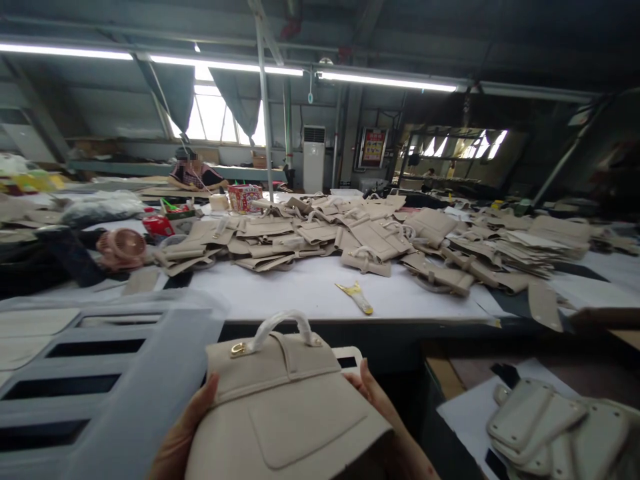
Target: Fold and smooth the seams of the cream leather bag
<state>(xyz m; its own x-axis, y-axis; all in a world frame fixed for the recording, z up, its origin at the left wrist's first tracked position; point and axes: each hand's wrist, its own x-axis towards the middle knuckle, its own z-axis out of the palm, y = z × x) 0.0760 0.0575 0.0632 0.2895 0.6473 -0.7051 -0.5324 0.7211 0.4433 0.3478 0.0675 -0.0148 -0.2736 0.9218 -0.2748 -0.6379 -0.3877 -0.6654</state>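
Note:
I hold a beige bag panel (280, 413) with a white handle (280, 323) and gold hardware low in the head view. My left hand (183, 427) grips its left edge, thumb pressed on the front. My right hand (385, 420) grips its right edge from behind, with only part of it showing. A yellow thread snipper (356, 295) lies on the white table (310, 290) just beyond the panel.
Several beige bag pieces (370, 240) are heaped across the far half of the table. A grey slotted crate (75, 373) stands at my left. More beige parts (555, 423) lie at lower right. Another person (193, 175) sits far back.

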